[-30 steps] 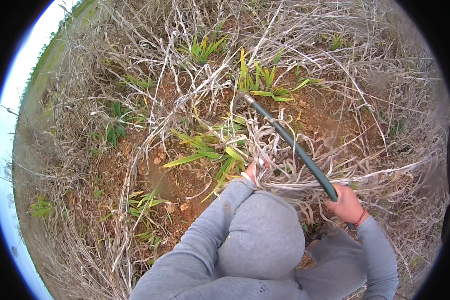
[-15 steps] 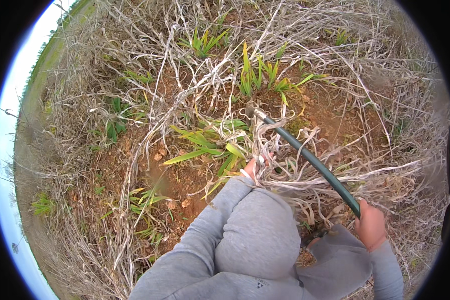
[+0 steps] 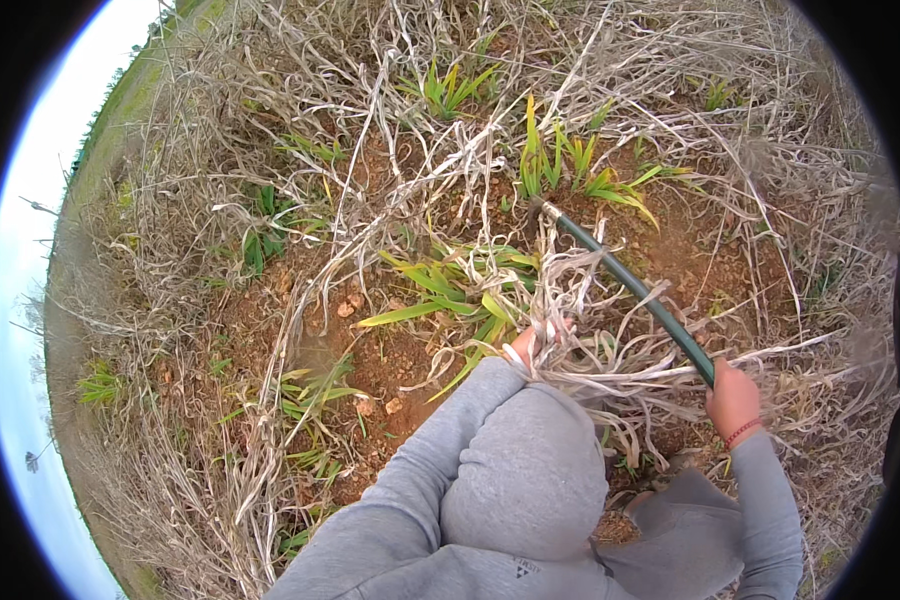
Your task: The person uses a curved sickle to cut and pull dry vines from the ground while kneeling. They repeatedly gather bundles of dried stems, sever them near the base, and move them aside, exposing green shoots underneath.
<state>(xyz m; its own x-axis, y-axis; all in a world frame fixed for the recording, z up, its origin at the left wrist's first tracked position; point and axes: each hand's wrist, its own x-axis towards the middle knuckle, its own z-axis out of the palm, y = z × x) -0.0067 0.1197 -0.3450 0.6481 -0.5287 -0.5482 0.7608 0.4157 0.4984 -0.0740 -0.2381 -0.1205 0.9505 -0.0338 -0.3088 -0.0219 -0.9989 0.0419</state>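
Note:
My left hand [image 3: 526, 343] is closed round a clump of dry, pale grass [image 3: 560, 290] in front of my body, with its fingers mostly hidden by the strands. My right hand [image 3: 735, 402] grips the near end of a long dark green handle [image 3: 638, 285] at the right. That handle runs up and left to a metal collar [image 3: 550, 210], where the tool's head is small and partly hidden at the soil, so its kind is unclear. Green leaves [image 3: 450, 285] grow just beyond my left hand. More upright leaves [image 3: 532, 160] stand just past the tool's far end.
Reddish soil [image 3: 390, 375] with small clods shows between the plants. Tangled dry grass [image 3: 200, 450] covers the ground at the left, and long dry stalks [image 3: 710, 150] lie across the far right. My grey trouser leg [image 3: 685, 525] is at the lower right.
My right hand has pushed the green-handled tool forward and slightly left, so its head sits closer to the upright leaves. My left hand keeps its hold on the dry grass. The view has shifted slightly.

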